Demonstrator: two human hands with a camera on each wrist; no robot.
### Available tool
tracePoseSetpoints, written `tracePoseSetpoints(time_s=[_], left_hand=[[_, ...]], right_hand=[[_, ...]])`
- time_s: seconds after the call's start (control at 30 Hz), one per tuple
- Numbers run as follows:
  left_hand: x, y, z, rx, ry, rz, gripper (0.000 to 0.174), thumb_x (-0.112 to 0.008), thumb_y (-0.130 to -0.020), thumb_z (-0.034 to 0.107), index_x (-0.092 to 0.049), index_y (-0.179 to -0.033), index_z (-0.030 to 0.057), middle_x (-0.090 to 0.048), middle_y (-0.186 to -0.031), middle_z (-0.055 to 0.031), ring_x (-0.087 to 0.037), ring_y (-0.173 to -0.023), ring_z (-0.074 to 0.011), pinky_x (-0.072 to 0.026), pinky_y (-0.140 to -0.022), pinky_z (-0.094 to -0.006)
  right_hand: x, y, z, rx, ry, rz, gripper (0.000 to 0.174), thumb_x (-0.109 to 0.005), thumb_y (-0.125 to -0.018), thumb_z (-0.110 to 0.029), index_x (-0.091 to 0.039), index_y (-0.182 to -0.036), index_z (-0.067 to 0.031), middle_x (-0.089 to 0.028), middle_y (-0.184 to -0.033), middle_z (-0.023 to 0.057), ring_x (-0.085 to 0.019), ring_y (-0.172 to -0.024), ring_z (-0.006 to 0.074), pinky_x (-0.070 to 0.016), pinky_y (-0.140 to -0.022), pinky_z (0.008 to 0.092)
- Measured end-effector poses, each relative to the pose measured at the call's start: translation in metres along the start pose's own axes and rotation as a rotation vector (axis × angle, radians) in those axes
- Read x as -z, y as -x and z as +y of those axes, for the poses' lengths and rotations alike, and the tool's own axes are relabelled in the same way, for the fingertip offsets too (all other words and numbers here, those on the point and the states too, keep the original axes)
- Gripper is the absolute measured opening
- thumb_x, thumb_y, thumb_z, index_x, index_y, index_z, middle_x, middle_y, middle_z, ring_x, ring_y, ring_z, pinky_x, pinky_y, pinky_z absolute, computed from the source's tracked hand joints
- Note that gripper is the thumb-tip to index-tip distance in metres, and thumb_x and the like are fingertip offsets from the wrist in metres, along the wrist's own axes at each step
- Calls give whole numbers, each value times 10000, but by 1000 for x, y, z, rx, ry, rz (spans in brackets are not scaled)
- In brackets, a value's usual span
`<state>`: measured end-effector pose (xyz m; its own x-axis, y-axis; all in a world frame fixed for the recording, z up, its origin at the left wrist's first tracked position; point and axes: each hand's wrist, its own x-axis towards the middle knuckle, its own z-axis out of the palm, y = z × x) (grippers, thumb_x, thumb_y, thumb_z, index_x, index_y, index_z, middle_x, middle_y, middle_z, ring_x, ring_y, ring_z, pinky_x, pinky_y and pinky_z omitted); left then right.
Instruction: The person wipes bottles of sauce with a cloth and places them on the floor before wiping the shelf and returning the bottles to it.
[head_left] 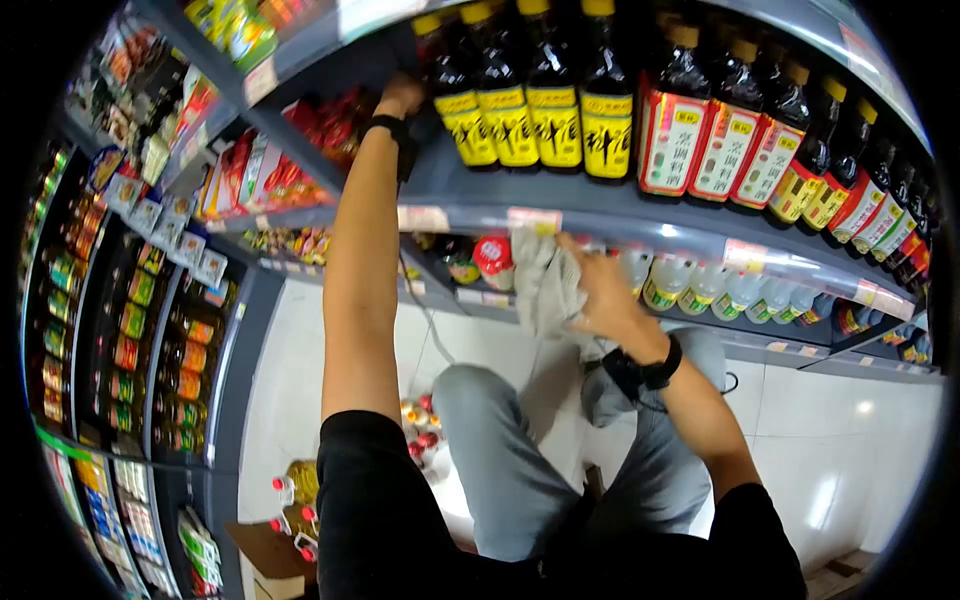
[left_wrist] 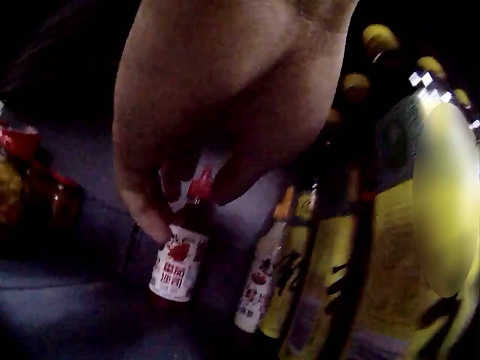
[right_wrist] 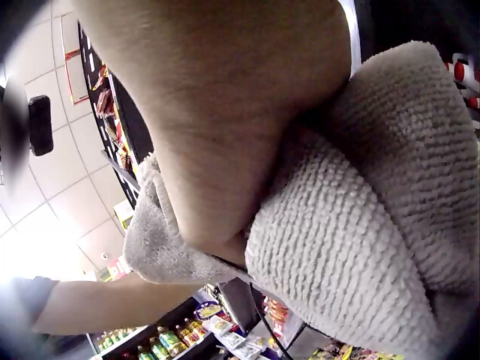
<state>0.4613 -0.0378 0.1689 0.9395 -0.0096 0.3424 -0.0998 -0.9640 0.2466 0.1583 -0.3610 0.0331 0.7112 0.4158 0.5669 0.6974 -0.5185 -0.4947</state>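
Observation:
My left hand (head_left: 402,95) reaches deep onto the shelf, left of the dark bottles with yellow labels (head_left: 554,125). In the left wrist view, the curled fingers of that hand (left_wrist: 225,97) pinch a small bottle (left_wrist: 178,262) with a red cap and a white label, around its top. A similar small bottle (left_wrist: 259,285) with an orange cap stands close by on the right. At the shelf's front edge, my right hand (head_left: 608,295) grips a crumpled grey ribbed towel (head_left: 545,285). Folds of the towel (right_wrist: 337,240) spread out on both sides of the hand in the right wrist view.
Bottles with red-and-white labels (head_left: 677,130) stand farther right on this shelf. Below it are clear bottles (head_left: 703,288) and a red-lidded jar (head_left: 493,258). Red packets (head_left: 330,130) lie to the left. Oil bottles (head_left: 300,485) and an opened cardboard box (head_left: 265,550) are on the floor.

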Motion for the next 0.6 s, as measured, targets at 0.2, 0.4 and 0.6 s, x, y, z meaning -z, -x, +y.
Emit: tracePoseSetpoints(time_s=[0.2, 0.4, 0.6], left_hand=[[-63, -98, -55, -49, -147, 57, 443, -635, -856, 363, -607, -1137, 22, -666, -1046, -215, -641, -971, -357, -502, -816, -423], [-70, -84, -56, 35, 75, 270, 431, -664, -839, 354, -614, -1119, 30, -679, -1033, -188, -652, -948, -335, -504, -797, -408], [19, 108, 36, 59, 968, 535, 395, -756, -790, 145, -564, -1109, 12, -659, -959, -74, -616, -826, -139, -473, -688, -269]], right_hand=[[-1, -10, -6, -1, -14, -135, 660, -707, -619, -95, -453, -1224, -26, -623, -827, 193, -630, -753, 378, -503, -641, 434], [-6, -15, -13, 11, -25, -152, 576, -719, -644, -135, -472, -1156, -39, -626, -887, 174, -633, -799, 355, -504, -661, 416], [-2, -12, -28, 75, -20, -46, 560, -709, -693, -196, -460, -1169, -35, -624, -901, 196, -645, -764, 358, -512, -641, 421]])
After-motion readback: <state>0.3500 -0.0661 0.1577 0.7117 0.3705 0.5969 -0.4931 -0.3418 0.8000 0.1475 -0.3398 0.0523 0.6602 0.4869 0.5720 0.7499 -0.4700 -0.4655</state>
